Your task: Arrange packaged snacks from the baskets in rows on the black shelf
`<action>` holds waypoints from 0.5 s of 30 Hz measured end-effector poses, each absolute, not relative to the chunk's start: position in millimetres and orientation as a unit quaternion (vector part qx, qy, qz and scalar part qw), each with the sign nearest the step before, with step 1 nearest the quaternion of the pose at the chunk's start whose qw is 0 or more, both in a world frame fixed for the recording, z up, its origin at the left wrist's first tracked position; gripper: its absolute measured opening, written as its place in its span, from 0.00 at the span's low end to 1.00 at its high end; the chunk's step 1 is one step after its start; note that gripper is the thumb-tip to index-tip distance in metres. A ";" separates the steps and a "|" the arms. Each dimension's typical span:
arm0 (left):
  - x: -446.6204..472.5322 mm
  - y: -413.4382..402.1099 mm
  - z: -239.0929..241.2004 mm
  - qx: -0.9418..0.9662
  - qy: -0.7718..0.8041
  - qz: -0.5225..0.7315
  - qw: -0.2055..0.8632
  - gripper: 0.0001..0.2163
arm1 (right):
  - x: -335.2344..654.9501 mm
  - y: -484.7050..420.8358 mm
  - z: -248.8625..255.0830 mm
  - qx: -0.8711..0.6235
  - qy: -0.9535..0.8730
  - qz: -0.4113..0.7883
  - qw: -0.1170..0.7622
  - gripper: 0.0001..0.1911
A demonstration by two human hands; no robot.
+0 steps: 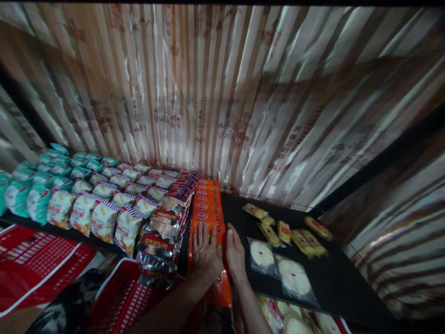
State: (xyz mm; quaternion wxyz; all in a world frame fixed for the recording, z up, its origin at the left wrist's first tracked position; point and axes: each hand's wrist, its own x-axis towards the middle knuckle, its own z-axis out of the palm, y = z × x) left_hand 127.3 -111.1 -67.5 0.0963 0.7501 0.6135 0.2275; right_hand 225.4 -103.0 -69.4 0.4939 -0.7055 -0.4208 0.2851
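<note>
A row of orange snack packets [207, 207] runs from the back of the black shelf [330, 276] to its front edge, each overlapping the one behind. My left hand [206, 253] lies flat on top of the front packets, fingers stretched forward. Along the right side of the row stands my right hand [235, 250], held edge-on with straight fingers and its palm toward the packets. Left of the row is a line of dark red and silver packets [162, 232]. The packet parts under my left palm are hidden.
White striped bags [104, 218] and teal bags [38, 197] fill the shelf's left. On the right lie yellow packets [306, 242] and round white flatbreads [295, 277] in clear wrap. Red baskets [45, 264] stand below the front edge. A patterned curtain [215, 93] hangs behind.
</note>
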 end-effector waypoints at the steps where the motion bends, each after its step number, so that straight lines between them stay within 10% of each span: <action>1: 126.3 -109.4 -70.1 0.750 0.614 0.227 0.091 0.25 | 226.3 -101.0 -68.9 -0.691 -0.409 0.317 0.504 0.38; 15: 116.2 -105.5 -74.0 0.750 0.616 0.222 0.096 0.24 | 222.1 -91.9 -86.6 -0.639 -0.395 0.390 0.533 0.41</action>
